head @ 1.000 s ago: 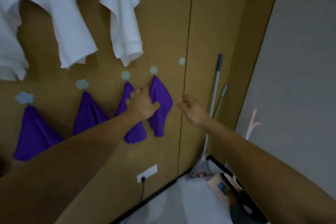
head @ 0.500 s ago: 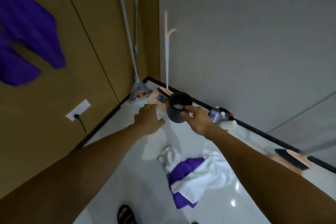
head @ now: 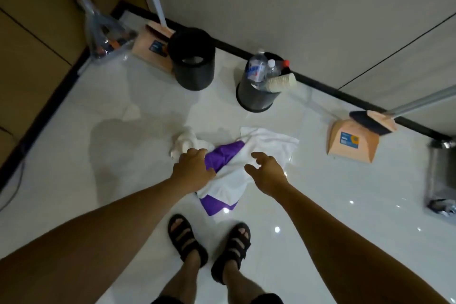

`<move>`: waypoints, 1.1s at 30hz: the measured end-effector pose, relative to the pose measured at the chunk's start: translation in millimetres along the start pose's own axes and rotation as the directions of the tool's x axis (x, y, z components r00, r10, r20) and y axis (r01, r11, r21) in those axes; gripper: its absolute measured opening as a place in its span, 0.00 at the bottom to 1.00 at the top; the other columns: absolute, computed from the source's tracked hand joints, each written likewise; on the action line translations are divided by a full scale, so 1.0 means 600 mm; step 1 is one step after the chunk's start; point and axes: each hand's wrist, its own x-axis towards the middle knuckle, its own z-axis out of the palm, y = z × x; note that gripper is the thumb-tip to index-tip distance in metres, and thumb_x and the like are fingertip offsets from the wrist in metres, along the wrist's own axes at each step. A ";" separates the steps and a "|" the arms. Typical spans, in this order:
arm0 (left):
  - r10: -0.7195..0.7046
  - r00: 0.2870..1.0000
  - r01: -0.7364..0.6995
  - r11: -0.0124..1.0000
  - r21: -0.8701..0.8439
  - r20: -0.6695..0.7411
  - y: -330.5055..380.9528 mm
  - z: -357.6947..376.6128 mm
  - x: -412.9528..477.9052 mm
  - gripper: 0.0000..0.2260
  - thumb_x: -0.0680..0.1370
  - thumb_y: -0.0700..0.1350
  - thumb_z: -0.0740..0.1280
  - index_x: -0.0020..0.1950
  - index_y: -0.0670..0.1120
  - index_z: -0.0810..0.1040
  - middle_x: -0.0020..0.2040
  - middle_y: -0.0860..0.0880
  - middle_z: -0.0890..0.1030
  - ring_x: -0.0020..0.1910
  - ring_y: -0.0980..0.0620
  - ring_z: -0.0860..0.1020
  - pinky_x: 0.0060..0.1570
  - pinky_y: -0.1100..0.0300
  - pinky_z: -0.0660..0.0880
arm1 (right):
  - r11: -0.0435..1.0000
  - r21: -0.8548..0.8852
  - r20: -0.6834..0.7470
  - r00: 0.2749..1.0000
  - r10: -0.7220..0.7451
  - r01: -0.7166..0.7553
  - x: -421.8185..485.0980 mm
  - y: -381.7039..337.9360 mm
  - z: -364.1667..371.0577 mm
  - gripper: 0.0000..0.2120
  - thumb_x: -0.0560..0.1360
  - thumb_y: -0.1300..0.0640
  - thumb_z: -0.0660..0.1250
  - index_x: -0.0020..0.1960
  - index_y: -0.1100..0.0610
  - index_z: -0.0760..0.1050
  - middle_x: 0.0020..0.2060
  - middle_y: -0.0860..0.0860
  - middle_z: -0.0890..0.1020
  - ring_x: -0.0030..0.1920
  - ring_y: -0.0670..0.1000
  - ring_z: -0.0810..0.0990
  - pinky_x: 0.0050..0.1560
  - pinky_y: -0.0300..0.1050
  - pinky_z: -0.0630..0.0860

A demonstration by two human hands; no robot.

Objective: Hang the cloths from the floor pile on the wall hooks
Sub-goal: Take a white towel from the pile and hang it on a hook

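Here, we look straight down at the pile (head: 232, 187) on the glossy white floor (head: 98, 155), just ahead of the person's black sandals (head: 185, 239).

Pile: a flat white cloth (head: 269, 145) lies over a purple cloth (head: 224, 155). Purple shows at the middle and again at the near edge. A crumpled white cloth (head: 183, 143) sits at the far left, touching the rest.

Left hand (head: 193, 168): back toward us, fingers bent down where the purple cloth meets the crumpled white one. Fingertips are hidden, so we cannot tell whether it grips or only touches.

Right hand (head: 266, 173): over the flat white cloth, fingers spread and lightly curved, thumb apart, holding nothing. We cannot tell whether it touches the cloth.

Beyond the pile, near the wall: an empty black bin (head: 195, 74), and beside it a second black bin (head: 254, 99) stuffed with bottles (head: 256, 69) and stacked paper cups (head: 281, 81). To the right, a peach dustpan (head: 352, 143) with a brush (head: 370, 122) at its top edge.
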 end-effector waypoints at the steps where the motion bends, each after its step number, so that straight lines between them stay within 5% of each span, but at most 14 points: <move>1: -0.012 1.000 0.012 1.000 -0.011 0.016 -0.011 0.034 0.025 0.29 0.75 0.53 0.66 0.74 0.49 0.62 0.71 0.43 0.67 0.68 0.41 0.66 0.63 0.47 0.68 | 0.999 0.027 0.008 0.999 0.042 -0.042 0.032 0.028 0.023 0.24 0.77 0.49 0.65 0.72 0.51 0.67 0.67 0.55 0.72 0.61 0.54 0.76 0.56 0.43 0.72; 6: -0.028 0.997 0.032 0.999 -0.044 0.072 -0.072 0.209 0.166 0.29 0.77 0.52 0.65 0.75 0.47 0.62 0.71 0.43 0.66 0.69 0.42 0.66 0.65 0.49 0.67 | 0.983 0.070 0.094 0.982 0.162 -0.169 0.205 0.165 0.158 0.25 0.77 0.51 0.64 0.72 0.53 0.66 0.68 0.56 0.72 0.65 0.55 0.74 0.64 0.49 0.71; 12: -0.019 0.998 0.025 0.994 -0.111 0.061 -0.123 0.406 0.329 0.25 0.77 0.50 0.66 0.72 0.46 0.66 0.69 0.43 0.69 0.67 0.43 0.69 0.63 0.51 0.68 | 0.942 0.143 0.089 0.952 0.294 -0.304 0.397 0.334 0.310 0.26 0.76 0.51 0.65 0.72 0.57 0.65 0.66 0.55 0.74 0.64 0.56 0.74 0.57 0.44 0.69; 14: -0.018 0.999 0.024 0.991 -0.134 0.042 -0.136 0.456 0.367 0.24 0.77 0.49 0.66 0.72 0.46 0.67 0.67 0.44 0.70 0.64 0.44 0.71 0.59 0.52 0.69 | 0.879 0.222 0.068 0.906 0.418 -0.422 0.448 0.384 0.345 0.24 0.76 0.52 0.64 0.68 0.61 0.68 0.59 0.57 0.78 0.58 0.59 0.78 0.51 0.46 0.72; 17: -0.032 0.999 0.032 0.985 -0.169 0.002 -0.157 0.508 0.405 0.22 0.77 0.47 0.65 0.70 0.46 0.69 0.64 0.44 0.72 0.60 0.44 0.73 0.53 0.54 0.71 | 0.720 0.406 0.063 0.803 0.593 -0.563 0.502 0.437 0.379 0.12 0.75 0.52 0.63 0.48 0.62 0.74 0.40 0.56 0.80 0.38 0.59 0.80 0.38 0.47 0.75; 19: -0.027 1.000 0.023 0.982 -0.186 -0.016 -0.171 0.529 0.418 0.21 0.77 0.46 0.65 0.69 0.46 0.70 0.63 0.45 0.73 0.59 0.46 0.74 0.51 0.57 0.71 | 0.593 0.546 0.095 0.747 0.658 -0.592 0.532 0.462 0.397 0.12 0.75 0.51 0.64 0.44 0.61 0.73 0.37 0.55 0.78 0.33 0.56 0.78 0.38 0.48 0.78; 22: -0.038 0.999 0.032 0.976 -0.214 -0.024 -0.192 0.533 0.420 0.20 0.77 0.46 0.65 0.69 0.47 0.70 0.63 0.47 0.73 0.59 0.48 0.74 0.54 0.54 0.74 | 0.418 0.718 0.145 0.707 0.692 -0.556 0.558 0.476 0.407 0.11 0.78 0.55 0.63 0.39 0.60 0.73 0.34 0.55 0.78 0.30 0.52 0.75 0.34 0.46 0.75; 27: -0.060 0.998 0.053 0.973 -0.227 -0.025 -0.196 0.484 0.379 0.21 0.77 0.44 0.66 0.69 0.45 0.70 0.63 0.46 0.73 0.60 0.48 0.74 0.56 0.54 0.74 | 0.462 0.835 -0.123 0.715 0.688 -0.301 0.512 0.404 0.362 0.13 0.71 0.53 0.60 0.31 0.58 0.64 0.29 0.50 0.68 0.30 0.51 0.64 0.33 0.44 0.66; 29: -0.068 0.998 0.067 0.968 -0.241 0.003 -0.175 0.442 0.351 0.23 0.77 0.46 0.67 0.71 0.46 0.68 0.66 0.47 0.72 0.62 0.48 0.73 0.58 0.54 0.73 | 0.247 0.961 -0.085 0.711 0.698 -0.127 0.462 0.353 0.315 0.11 0.66 0.54 0.61 0.29 0.55 0.62 0.26 0.47 0.64 0.30 0.50 0.62 0.29 0.41 0.63; 31: -0.032 0.998 0.043 0.962 -0.271 0.048 -0.143 0.389 0.319 0.27 0.76 0.47 0.68 0.73 0.47 0.64 0.69 0.48 0.70 0.65 0.49 0.71 0.63 0.55 0.70 | 0.031 0.999 0.011 0.774 0.633 -0.040 0.410 0.302 0.259 0.09 0.64 0.53 0.62 0.26 0.53 0.70 0.25 0.47 0.70 0.28 0.49 0.69 0.30 0.39 0.69; 33: 0.041 0.997 -0.018 0.953 -0.302 0.071 -0.100 0.321 0.282 0.31 0.75 0.47 0.70 0.75 0.47 0.61 0.71 0.49 0.68 0.67 0.50 0.69 0.63 0.58 0.68 | 0.036 0.997 0.037 0.849 0.527 -0.065 0.353 0.241 0.200 0.12 0.67 0.51 0.61 0.28 0.52 0.77 0.29 0.47 0.79 0.31 0.48 0.78 0.38 0.42 0.76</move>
